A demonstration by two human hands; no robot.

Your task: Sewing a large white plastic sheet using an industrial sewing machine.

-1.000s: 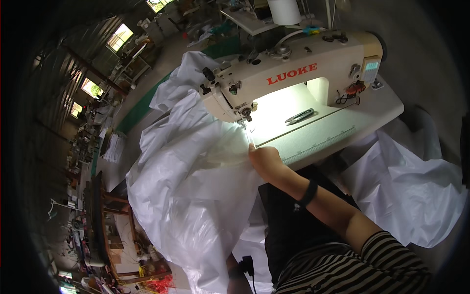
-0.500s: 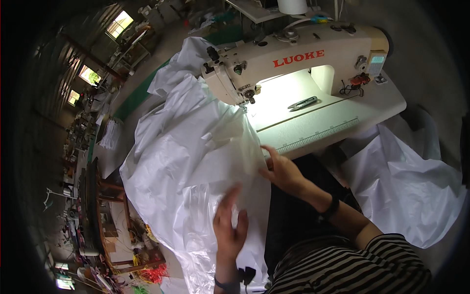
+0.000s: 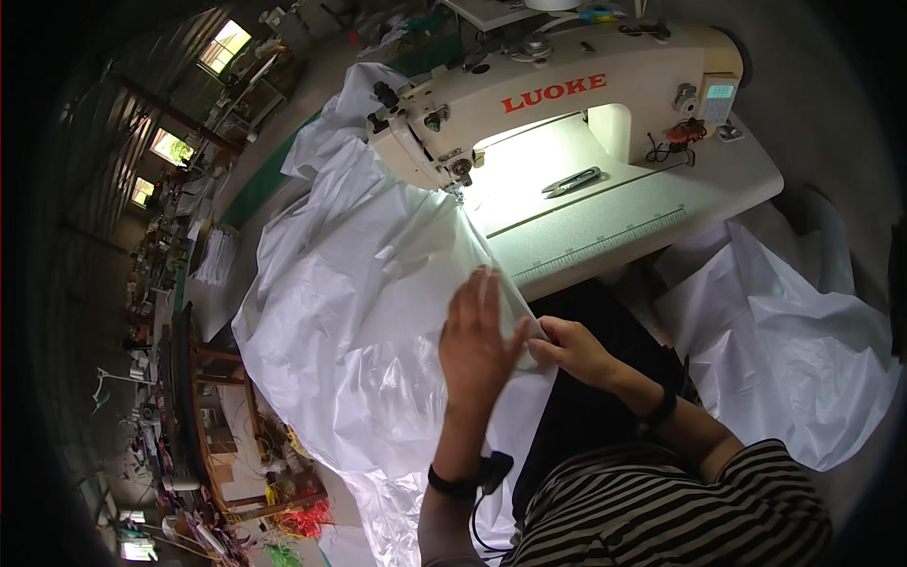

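Note:
A large white plastic sheet (image 3: 321, 255) drapes over the left of the sewing machine (image 3: 567, 99) and down toward my lap. Its right edge runs from under the machine's needle area to my hands. My right hand (image 3: 574, 350) pinches that edge between thumb and fingers, just off the front of the machine bed. On the sheet beside it lies my left hand (image 3: 480, 335), flat, its fingers stretched toward the needle and its thumb apart. The needle tip itself is too small to make out.
Thread snips (image 3: 573, 181) lie on the lit machine bed, behind a printed ruler scale (image 3: 614, 234). More white sheeting (image 3: 775, 350) hangs in a heap at the right. Wooden-framed furniture (image 3: 222, 416) and red strands (image 3: 307, 518) are at the lower left.
My left hand has moved up and right onto the sheet. My right hand has come down and closed on the sheet's edge, which now lies farther right.

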